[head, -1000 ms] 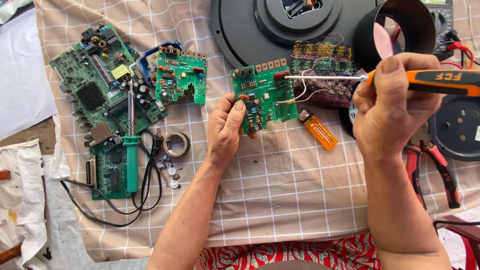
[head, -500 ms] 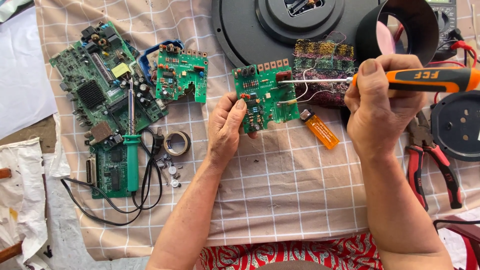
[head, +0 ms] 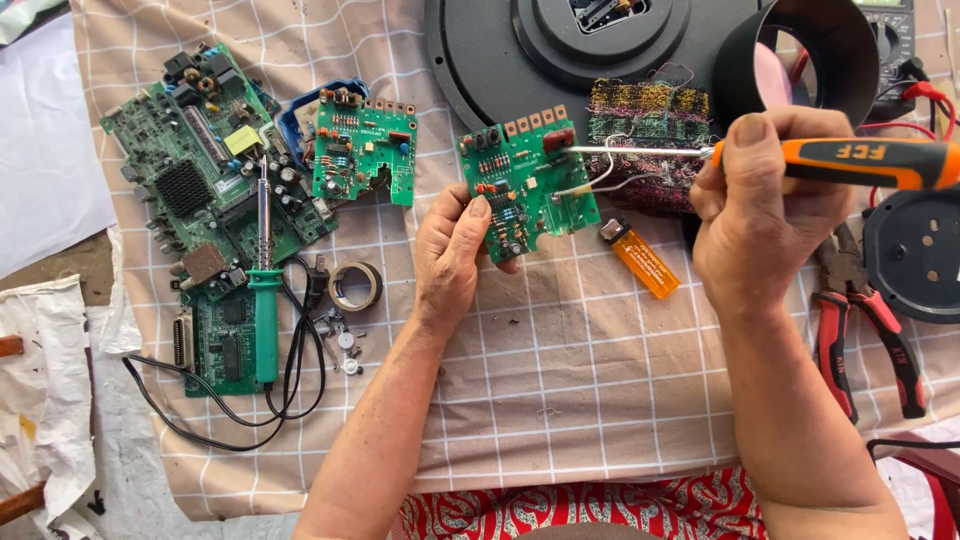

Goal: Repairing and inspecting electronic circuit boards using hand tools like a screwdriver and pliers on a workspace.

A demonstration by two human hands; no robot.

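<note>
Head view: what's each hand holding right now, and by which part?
Left hand grips the green circuit board by its lower left edge. Right hand holds the orange-handled screwdriver by the handle's front end.

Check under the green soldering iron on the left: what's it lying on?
The green soldering iron lies across two green circuit boards, its black cord looping onto the checked cloth. Board parts beneath its handle are hidden.

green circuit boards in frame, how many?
4. One in the left hand at centre; a small one left of it; a large one far left; one below that, under the soldering iron, at. Others may be hidden.
</note>
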